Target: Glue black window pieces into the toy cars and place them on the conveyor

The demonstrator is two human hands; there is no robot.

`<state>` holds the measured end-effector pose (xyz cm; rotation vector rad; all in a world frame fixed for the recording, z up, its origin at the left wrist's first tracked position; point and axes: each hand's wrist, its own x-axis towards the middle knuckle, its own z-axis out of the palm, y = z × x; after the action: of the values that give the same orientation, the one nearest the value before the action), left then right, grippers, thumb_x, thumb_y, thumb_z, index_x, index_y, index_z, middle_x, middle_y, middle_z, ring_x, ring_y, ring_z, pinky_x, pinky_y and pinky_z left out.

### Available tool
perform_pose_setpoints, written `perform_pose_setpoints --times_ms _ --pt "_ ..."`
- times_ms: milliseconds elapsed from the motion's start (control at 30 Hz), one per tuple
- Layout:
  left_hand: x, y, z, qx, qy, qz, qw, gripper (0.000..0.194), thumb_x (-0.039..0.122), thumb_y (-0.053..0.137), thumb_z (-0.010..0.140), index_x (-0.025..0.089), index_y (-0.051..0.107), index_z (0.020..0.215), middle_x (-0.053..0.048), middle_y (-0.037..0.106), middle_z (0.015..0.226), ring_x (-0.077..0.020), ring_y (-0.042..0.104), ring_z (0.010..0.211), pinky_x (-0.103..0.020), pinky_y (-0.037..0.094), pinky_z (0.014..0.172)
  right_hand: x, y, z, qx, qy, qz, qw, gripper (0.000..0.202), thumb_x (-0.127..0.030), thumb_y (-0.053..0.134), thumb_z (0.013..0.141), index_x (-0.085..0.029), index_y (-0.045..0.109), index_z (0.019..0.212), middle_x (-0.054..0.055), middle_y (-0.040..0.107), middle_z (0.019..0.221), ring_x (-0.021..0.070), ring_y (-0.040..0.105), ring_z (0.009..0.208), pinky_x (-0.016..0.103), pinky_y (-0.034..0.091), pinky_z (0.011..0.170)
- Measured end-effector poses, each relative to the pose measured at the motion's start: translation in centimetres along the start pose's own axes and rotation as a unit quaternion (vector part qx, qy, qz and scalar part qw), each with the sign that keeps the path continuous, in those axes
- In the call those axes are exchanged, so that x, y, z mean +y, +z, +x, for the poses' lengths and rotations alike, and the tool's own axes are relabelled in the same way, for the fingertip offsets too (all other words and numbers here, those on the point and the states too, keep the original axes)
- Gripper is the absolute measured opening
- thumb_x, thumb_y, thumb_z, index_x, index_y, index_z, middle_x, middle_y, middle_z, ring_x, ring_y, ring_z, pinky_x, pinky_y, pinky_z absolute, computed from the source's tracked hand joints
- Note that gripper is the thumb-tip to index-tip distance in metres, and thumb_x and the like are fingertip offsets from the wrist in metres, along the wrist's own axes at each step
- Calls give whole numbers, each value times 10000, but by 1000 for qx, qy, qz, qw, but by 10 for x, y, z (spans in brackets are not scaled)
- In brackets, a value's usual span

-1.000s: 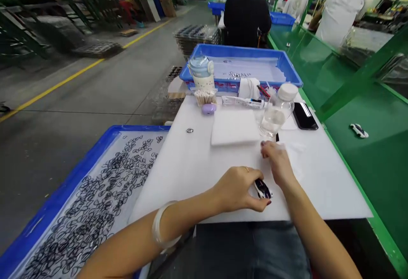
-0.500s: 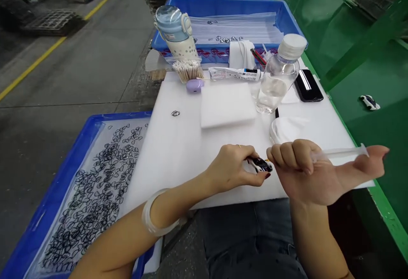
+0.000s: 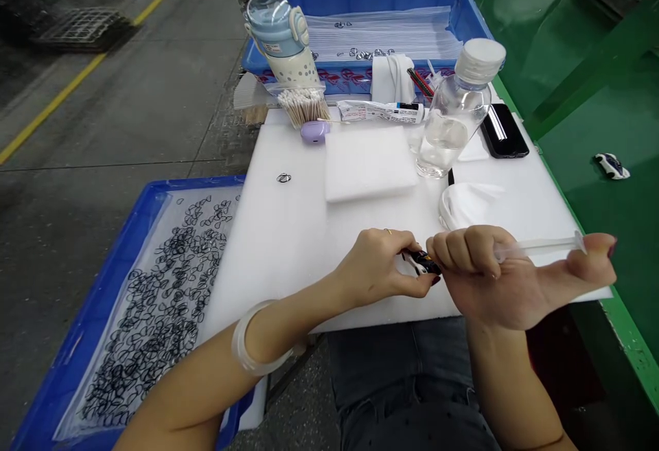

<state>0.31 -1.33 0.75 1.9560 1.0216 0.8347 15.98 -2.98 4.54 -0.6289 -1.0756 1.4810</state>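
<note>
My left hand (image 3: pixel 378 272) pinches a small dark toy car (image 3: pixel 423 262) just above the near edge of the white foam board (image 3: pixel 288 231). My right hand (image 3: pixel 494 276) grips a clear syringe (image 3: pixel 540 245), thumb on its plunger end at the right, its tip held against the car. A single small black ring (image 3: pixel 283 178) lies on the board to the left.
A blue tray (image 3: pixel 62 362) of several black rings sits at the left. Behind the board: a water bottle (image 3: pixel 456 118), white foam pad (image 3: pixel 368 163), black phone (image 3: pixel 504 132), glue tube (image 3: pixel 381 112), cotton swabs (image 3: pixel 303 104), blue cup (image 3: pixel 281 32), second blue tray (image 3: pixel 463 15). Another toy car (image 3: pixel 611 165) lies on the green belt.
One second ago my right hand reached toward the bottle empty; it now holds the syringe at the car. The view has tilted down and closer.
</note>
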Motion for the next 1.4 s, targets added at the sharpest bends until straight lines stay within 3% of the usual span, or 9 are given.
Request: perform_pose_setpoints --times_ms 1167,1300,1400 --pt "-1 0 -2 -11 -4 -7 1000 224 266 813 646 146 691 790 1 719 719 -160 651 649 -290 503 634 3 3 -5 28 -35 -42 998 694 -831 257 845 -213 284 531 -24 194 477 129 227 465 325 260 527" --pt "-1 -1 -1 -17 -7 -6 1000 199 278 795 665 167 670 773 16 704 705 -154 647 644 -281 491 630 -12 4 -8 -8 -56 -89 994 706 -843 207 859 -212 296 557 -24 233 492 130 244 477 326 268 526" --pt "-3 0 -3 -43 -1 12 999 268 308 798 665 177 668 859 -4 718 791 -181 670 714 -305 523 690 -27 4 14 -24 -114 -135 984 713 -878 214 829 -219 355 595 -7 313 556 148 309 525 345 322 558"
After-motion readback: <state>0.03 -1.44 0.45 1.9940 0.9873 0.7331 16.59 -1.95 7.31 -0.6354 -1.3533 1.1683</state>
